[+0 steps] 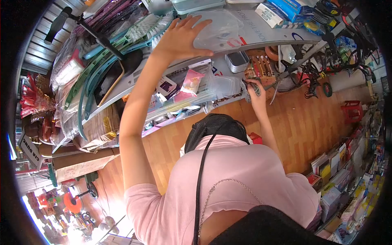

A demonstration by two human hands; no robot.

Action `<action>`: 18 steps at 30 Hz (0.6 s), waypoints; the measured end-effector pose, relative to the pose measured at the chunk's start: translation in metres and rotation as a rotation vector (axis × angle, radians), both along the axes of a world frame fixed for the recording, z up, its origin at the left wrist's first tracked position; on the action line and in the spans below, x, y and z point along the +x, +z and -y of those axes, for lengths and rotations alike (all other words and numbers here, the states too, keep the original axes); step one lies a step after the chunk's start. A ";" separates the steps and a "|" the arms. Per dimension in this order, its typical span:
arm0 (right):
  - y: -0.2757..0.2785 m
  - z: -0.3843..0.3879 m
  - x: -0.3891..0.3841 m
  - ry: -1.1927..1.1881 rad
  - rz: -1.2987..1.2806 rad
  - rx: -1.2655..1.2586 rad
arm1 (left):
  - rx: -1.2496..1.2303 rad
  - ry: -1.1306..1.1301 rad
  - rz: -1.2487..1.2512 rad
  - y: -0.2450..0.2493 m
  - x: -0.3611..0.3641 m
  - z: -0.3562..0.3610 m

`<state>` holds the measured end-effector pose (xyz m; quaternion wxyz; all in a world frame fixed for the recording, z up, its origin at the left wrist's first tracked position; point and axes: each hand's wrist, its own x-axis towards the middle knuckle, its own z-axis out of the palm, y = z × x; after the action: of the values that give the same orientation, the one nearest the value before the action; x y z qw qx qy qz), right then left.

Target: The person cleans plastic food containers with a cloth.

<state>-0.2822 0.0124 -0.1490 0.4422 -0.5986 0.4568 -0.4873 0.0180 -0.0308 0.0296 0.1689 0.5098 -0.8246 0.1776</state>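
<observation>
My left hand [181, 41] is raised over the upper shelf [267, 34], its fingers spread and holding nothing. Right beside those fingers lies a clear plastic container [222, 30]. Lower down, my right hand [256, 90] grips a crumpled grey cloth [247, 90] at the edge of the lower shelf. Stacked clear plastic tubs [223, 85] sit just left of the cloth. Above it stands a grey rectangular tin [237, 61], with wooden-handled items [263, 65] to its right.
Green and teal plastic hangers [87, 81] and a white fluffy brush [149, 28] crowd the shelf's left. Boxes [281, 14] stand at the back right, above tangled black straps [316, 77]. A red stool [352, 111] is on the wooden floor, and stocked shelving [343, 175] lines the right.
</observation>
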 end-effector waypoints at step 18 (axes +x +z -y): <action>0.021 0.011 -0.012 -0.029 0.098 -0.051 | -0.115 -0.131 0.188 0.020 -0.013 0.031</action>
<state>-0.2938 0.0016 -0.1277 0.4415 -0.5785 0.4305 -0.5340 0.0046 -0.0614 0.0494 0.1311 0.4257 -0.8568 0.2600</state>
